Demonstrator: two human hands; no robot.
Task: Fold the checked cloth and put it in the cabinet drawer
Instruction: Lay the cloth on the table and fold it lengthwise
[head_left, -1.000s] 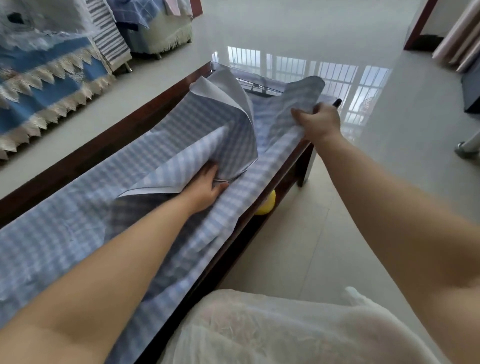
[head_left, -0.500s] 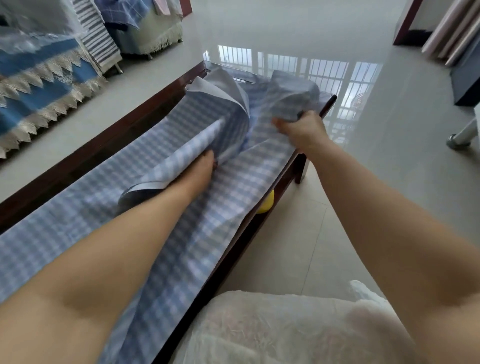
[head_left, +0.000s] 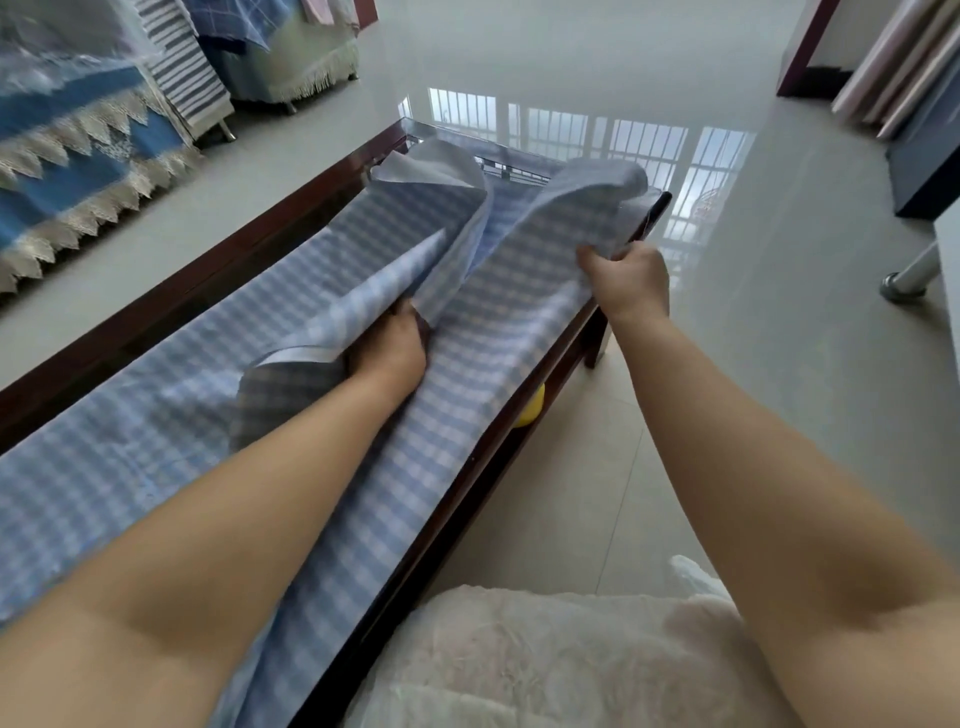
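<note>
- My left hand (head_left: 390, 343) is closed around a bunched fold of the checked cloth (head_left: 156, 441) near the middle of the table, fingers tucked under the raised fabric.
- My right hand (head_left: 626, 278) is fisted on the cloth's far right edge, just over the table's right rim, lifting that corner.
- The cloth, blue and white, lies spread along a long dark wooden table (head_left: 171, 306); its far end is pulled up into two loose peaks, pale underside showing.
- No cabinet drawer is in view, so folding seems barely begun.
- Risk, as I judge it: the two raised corners could land unevenly and give a crooked fold, because my hands hold at different heights; the near part hanging over the right rim could slide floorwards if I tug.
- A yellow object (head_left: 530, 413) sits under the table's right edge, partly hidden.
- The shiny tiled floor (head_left: 779, 364) to my right is open; draped furniture (head_left: 78, 156) stands well apart on the left.
</note>
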